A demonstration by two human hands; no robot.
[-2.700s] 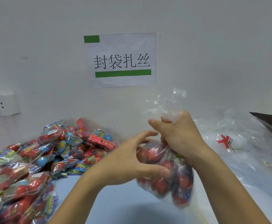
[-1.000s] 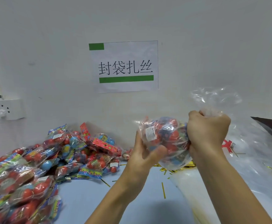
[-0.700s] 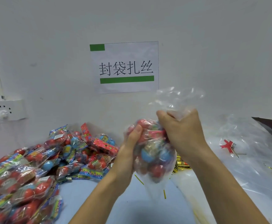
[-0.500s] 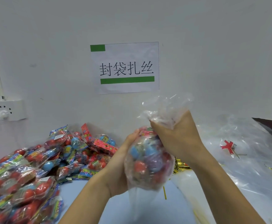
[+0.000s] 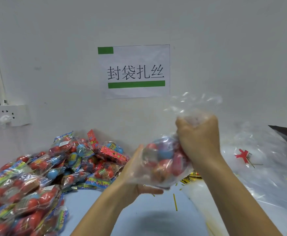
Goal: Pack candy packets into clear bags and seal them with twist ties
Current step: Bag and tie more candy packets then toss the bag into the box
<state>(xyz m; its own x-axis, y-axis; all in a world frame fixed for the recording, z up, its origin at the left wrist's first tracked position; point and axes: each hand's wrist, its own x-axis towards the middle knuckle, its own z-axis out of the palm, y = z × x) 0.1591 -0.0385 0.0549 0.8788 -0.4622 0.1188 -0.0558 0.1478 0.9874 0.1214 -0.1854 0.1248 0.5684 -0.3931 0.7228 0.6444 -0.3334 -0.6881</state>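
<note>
A clear bag [image 5: 163, 160] filled with red and blue candy packets hangs above the table at centre. My right hand [image 5: 199, 142] grips the gathered neck of the bag, and loose plastic fans out above the fist. My left hand [image 5: 136, 176] cups the bag's lower left side with straight fingers and the thumb underneath. A gold twist tie [image 5: 175, 204] lies on the blue table below the bag.
A big heap of candy packets [image 5: 45, 176] fills the left side of the table. Empty clear bags [image 5: 262, 176] are piled on the right, with a gold bundle of ties [image 5: 191, 178] beside them. A wall socket [image 5: 6, 115] and a paper sign [image 5: 134, 71] are on the wall.
The bag has been turned round in my hands. My right hand stays clenched on the neck, a little further right and higher; my left hand has slid lower under the bag.
</note>
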